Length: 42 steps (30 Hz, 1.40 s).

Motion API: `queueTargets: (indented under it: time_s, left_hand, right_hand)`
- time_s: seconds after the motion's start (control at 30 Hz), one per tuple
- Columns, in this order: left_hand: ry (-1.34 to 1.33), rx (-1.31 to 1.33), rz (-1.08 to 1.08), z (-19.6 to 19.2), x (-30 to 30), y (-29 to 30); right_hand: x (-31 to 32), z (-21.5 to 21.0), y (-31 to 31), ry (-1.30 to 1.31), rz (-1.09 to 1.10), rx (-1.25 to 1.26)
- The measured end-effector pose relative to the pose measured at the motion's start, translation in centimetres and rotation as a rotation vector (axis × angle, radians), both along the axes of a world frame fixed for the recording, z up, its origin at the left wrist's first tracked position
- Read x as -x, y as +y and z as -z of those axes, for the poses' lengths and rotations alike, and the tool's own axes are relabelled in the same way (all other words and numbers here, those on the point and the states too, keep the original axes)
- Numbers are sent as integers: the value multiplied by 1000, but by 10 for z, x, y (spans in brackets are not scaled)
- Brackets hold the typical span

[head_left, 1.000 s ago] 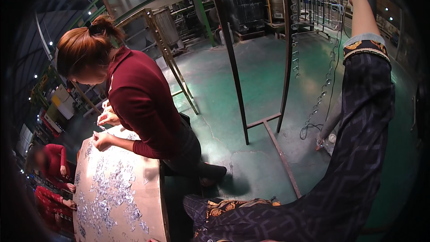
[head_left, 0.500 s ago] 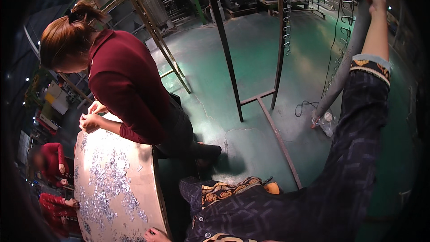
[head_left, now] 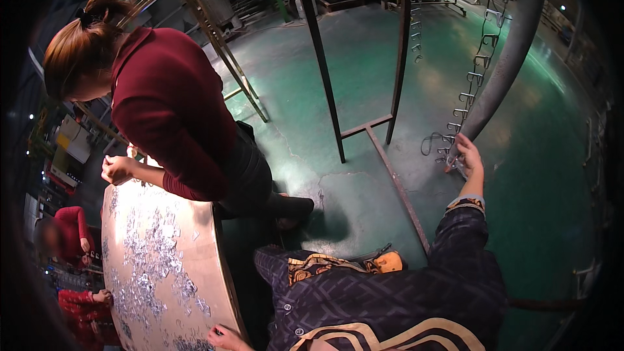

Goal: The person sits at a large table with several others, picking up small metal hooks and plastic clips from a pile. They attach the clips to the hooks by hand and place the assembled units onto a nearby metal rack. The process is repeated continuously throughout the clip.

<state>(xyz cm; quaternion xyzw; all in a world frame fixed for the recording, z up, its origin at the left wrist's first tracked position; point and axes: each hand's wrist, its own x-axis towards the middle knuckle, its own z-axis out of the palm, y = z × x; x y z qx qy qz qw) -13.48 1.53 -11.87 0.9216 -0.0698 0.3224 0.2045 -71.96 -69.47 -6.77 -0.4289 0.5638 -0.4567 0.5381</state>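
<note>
My right hand [head_left: 469,157] reaches out at the right, fingers curled at the lower end of a hanging strand of metal hooks [head_left: 467,99]. What lies between its fingers is too small to make out. Close behind this hand runs a thick grey pole [head_left: 504,84]. My left hand [head_left: 225,337] is low over the near edge of the table [head_left: 207,260], its fingers bent together; anything in them is hidden. Many small shiny metal pieces [head_left: 151,253] lie scattered across the tabletop, just beyond my left hand.
A co-worker in a dark red top [head_left: 166,104] bends over the table's far end. Two more people in red [head_left: 73,227] work along its left side. A dark metal frame [head_left: 396,188] stands on the green floor, with another hook strand [head_left: 416,26] beside it.
My right hand has come down from high up by the grey pole to the strand's lower end. My left hand stays near the table's edge. The view has shifted a little.
</note>
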Motion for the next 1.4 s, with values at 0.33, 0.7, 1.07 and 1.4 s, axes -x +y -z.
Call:
queueTargets:
  time_s: [0.33, 0.7, 1.07, 1.4]
  left_hand:
    - [-9, -8, -54, -12, 11, -11]
    - [1, 34, 12, -9, 3, -9]
    - [10, 26, 28, -3, -5, 0]
    - [24, 53, 27, -3, -4, -2]
  right_hand:
    - [-70, 43, -2, -156, -173, -4]
    - [-62, 58, -20, 47, 336, 298]
    - [-73, 70, -28, 51, 500, 432]
    - [-80, 65, -13, -95, 436, 385]
